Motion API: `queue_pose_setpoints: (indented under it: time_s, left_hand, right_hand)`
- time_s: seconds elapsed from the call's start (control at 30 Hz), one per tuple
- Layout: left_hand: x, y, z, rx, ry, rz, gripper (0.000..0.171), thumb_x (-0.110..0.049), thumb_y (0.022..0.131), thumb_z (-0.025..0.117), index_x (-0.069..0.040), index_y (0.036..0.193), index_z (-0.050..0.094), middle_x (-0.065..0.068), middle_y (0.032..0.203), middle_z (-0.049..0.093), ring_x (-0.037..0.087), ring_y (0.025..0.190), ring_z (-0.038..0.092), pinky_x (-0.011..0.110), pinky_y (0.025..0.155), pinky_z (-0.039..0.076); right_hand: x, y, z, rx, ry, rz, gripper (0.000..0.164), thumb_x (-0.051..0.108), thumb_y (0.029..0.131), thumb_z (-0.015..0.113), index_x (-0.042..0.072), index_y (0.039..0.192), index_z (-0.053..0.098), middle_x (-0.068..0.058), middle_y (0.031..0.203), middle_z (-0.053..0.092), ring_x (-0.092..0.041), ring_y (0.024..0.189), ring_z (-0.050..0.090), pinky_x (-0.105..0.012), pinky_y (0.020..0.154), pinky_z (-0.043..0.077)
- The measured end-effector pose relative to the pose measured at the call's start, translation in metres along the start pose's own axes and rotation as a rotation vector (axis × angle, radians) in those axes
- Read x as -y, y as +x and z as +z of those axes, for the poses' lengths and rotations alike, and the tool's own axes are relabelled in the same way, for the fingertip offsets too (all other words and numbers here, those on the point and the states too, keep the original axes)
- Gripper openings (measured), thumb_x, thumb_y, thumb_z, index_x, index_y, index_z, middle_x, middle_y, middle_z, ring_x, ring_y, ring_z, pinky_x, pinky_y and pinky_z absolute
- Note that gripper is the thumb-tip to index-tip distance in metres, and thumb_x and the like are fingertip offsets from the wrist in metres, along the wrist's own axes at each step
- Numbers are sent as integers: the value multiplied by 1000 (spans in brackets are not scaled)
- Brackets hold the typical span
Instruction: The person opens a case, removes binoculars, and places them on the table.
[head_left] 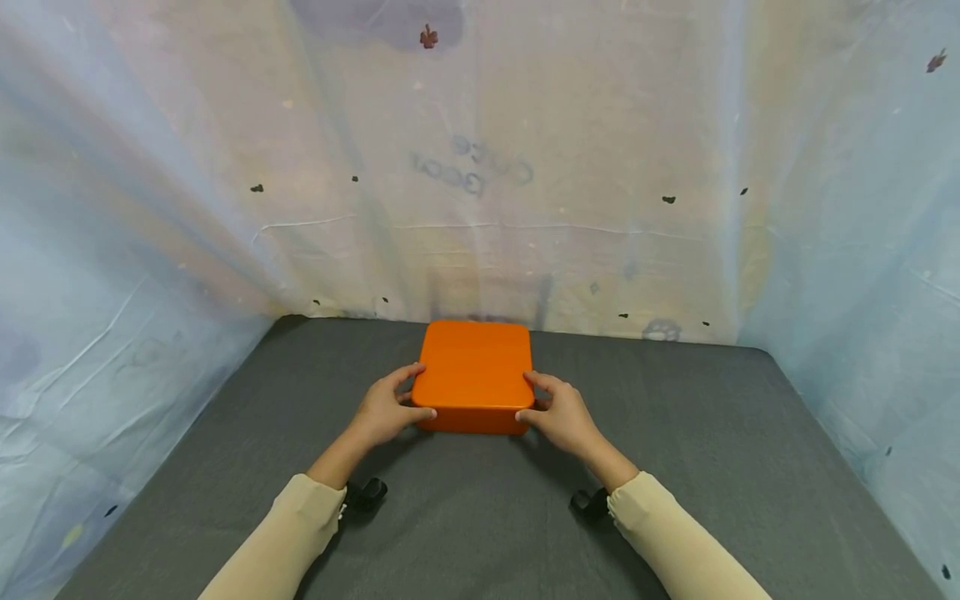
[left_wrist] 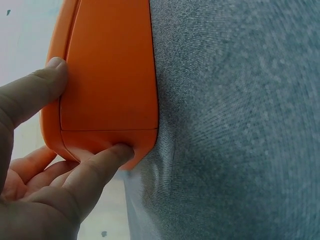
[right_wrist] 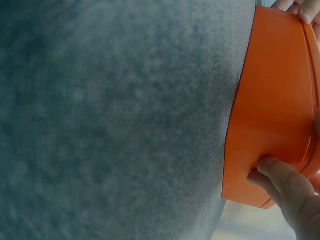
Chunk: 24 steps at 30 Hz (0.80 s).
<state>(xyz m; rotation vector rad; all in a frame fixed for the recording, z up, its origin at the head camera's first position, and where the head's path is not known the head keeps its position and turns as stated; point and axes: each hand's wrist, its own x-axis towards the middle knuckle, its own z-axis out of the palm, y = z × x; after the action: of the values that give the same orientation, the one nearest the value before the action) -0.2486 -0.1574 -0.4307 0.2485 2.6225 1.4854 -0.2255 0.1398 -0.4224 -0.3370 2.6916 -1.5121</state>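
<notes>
An orange box (head_left: pixel 474 367) with rounded corners lies on the grey cloth-covered table, near its far edge. A seam runs just below its top, seen in the left wrist view along the box (left_wrist: pixel 107 70). My left hand (head_left: pixel 386 408) grips the near left corner, thumb on the front and fingers along the left side. On the opposite side my right hand (head_left: pixel 562 414) holds the near right corner in the same way. Fingertips press the end of the box (right_wrist: pixel 270 95) low down in the right wrist view. What is inside the box is hidden.
Grey cloth (head_left: pixel 465 517) covers the table around the box. A pale plastic sheet (head_left: pixel 585 150) with small dark marks hangs behind the table and down both sides. Black straps (head_left: pixel 366 495) sit at both wrists, beside cream sleeves.
</notes>
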Motion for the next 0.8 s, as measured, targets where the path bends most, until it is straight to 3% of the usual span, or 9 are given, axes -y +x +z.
queue_pose_setpoints:
  time_s: [0.8]
  left_hand:
    - [1,0,-2,10,-38,35,81,-23,78,80,-20,148,39,10,158,29,36,124,55,39,90,55]
  right_hand:
    - [-3,0,-2,15,29,-45,70,10,85,73,7,147,41,-18,153,36,-34,112,64,-29,79,58]
